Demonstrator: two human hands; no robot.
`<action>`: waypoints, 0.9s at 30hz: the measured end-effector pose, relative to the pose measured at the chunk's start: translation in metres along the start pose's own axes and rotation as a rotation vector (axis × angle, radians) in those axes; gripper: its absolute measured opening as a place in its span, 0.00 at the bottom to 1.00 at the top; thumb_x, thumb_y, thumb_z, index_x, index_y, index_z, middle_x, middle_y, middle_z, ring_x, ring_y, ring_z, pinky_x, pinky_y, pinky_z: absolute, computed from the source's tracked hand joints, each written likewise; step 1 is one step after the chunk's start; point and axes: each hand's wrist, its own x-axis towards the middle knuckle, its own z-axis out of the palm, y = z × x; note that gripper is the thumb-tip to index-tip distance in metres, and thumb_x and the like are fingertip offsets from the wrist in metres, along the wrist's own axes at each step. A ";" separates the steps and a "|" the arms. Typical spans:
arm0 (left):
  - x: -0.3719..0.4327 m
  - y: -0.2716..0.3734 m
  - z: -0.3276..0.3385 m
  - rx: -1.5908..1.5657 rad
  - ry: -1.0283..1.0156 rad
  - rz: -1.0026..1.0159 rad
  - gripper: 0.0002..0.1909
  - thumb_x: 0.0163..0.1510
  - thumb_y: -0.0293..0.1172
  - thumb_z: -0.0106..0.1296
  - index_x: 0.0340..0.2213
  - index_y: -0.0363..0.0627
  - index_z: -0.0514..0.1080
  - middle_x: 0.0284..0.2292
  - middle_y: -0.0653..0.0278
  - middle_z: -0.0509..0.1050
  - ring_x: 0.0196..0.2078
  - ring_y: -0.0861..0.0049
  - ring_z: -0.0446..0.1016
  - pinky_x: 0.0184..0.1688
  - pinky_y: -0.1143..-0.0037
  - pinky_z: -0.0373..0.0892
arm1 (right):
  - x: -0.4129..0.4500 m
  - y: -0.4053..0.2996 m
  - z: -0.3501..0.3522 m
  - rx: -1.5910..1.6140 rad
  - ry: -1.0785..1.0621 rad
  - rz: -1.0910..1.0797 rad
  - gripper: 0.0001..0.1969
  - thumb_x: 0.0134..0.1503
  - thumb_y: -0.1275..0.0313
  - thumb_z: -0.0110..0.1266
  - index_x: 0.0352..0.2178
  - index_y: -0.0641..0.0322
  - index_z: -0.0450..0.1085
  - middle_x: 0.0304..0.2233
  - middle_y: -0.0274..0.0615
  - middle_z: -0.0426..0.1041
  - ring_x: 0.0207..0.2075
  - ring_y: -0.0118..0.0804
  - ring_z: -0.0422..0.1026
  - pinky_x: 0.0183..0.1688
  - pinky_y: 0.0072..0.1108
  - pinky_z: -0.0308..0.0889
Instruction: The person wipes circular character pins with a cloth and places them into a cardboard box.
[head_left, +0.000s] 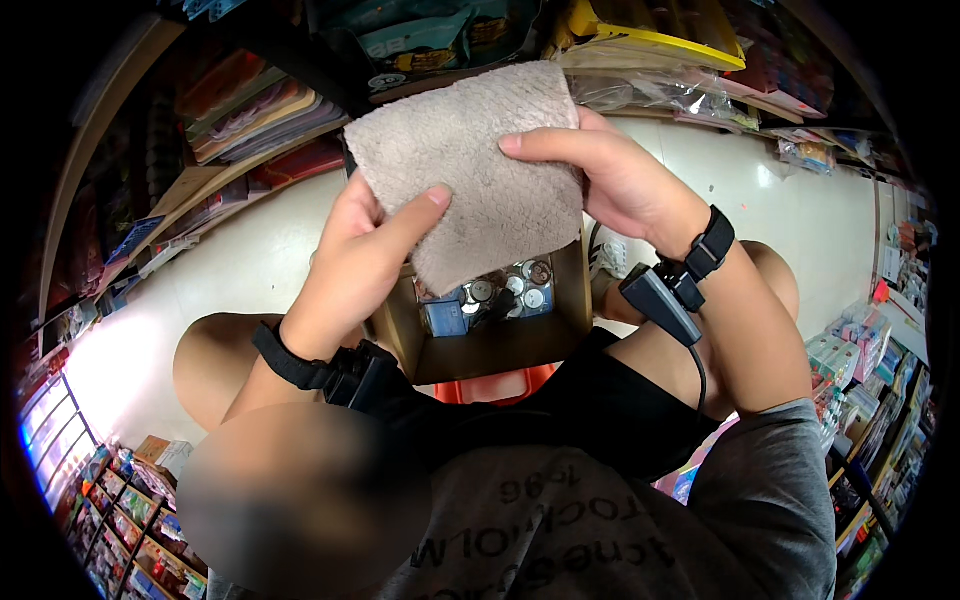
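A light grey fluffy cloth is stretched out between both hands above a box. My left hand grips its lower left side, thumb on top and fingers hidden underneath. At the upper right side, my right hand pinches it the same way. Below the cloth stands an open brown box, its far part covered by the cloth. Inside lie several round silver-coloured pieces, a blue packet and a dark item whose kind I cannot tell.
Shelves with stacked flat packs are at the left. Ahead are dark green packages and a yellow-edged tray. A red plastic piece shows beneath the box. More stocked shelves stand at the right. A cable hangs from my right wrist device.
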 end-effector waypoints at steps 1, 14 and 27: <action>0.002 -0.009 -0.004 0.168 -0.010 -0.018 0.18 0.58 0.27 0.51 0.48 0.36 0.64 0.42 0.60 0.74 0.44 0.75 0.73 0.45 0.73 0.69 | 0.002 0.000 -0.004 -0.022 -0.021 -0.027 0.20 0.53 0.70 0.59 0.47 0.66 0.69 0.43 0.42 0.75 0.43 0.29 0.74 0.47 0.21 0.69; -0.021 -0.155 -0.008 1.578 -1.209 -0.340 0.14 0.45 0.24 0.48 0.34 0.35 0.76 0.35 0.43 0.76 0.41 0.51 0.76 0.38 0.59 0.72 | 0.034 0.150 -0.036 -1.609 -0.671 0.589 0.16 0.44 0.68 0.53 0.33 0.69 0.76 0.32 0.55 0.77 0.35 0.50 0.76 0.36 0.33 0.69; 0.020 -0.339 -0.089 2.003 -0.493 -0.232 0.18 0.57 0.27 0.41 0.48 0.43 0.69 0.46 0.55 0.73 0.48 0.63 0.73 0.46 0.63 0.71 | 0.050 0.335 -0.064 -1.252 -0.089 0.679 0.23 0.57 0.66 0.44 0.56 0.52 0.61 0.54 0.43 0.67 0.55 0.43 0.67 0.57 0.39 0.59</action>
